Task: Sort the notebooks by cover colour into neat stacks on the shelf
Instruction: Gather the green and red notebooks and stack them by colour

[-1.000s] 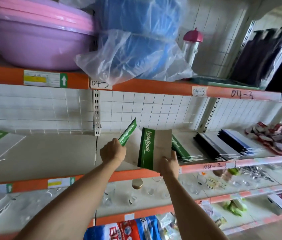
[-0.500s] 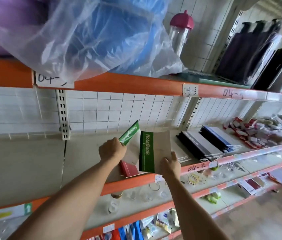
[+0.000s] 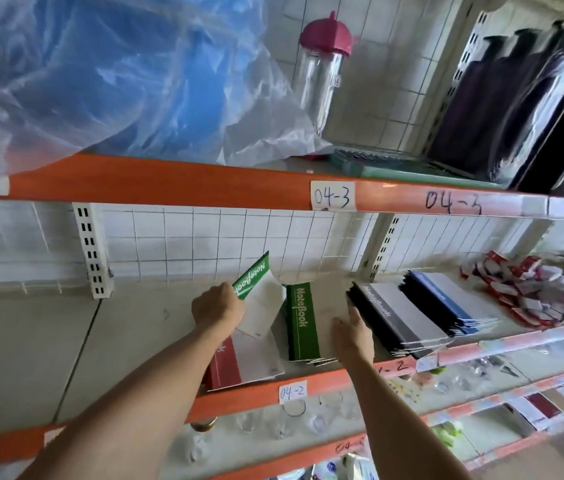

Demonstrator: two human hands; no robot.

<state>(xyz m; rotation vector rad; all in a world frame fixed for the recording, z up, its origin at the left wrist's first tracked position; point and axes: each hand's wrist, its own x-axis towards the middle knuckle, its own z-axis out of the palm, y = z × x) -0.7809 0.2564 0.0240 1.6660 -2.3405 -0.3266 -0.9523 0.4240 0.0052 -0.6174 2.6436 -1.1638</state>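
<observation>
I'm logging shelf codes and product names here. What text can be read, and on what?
"NoteBook": green notebook held by the left hand
"NoteBook": green stack
"04-3": white tag
"04-3": upper shelf edge
"04-2": lower tag
Black stack's spine lettering: blurred.

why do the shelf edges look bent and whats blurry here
Head view: the wide-angle lens bows the orange shelf edge; the dark items top right smear; the green notebook print under the right hand stays readable.

Left grip (image 3: 218, 304) clenched, right grip (image 3: 353, 336) flat.
</observation>
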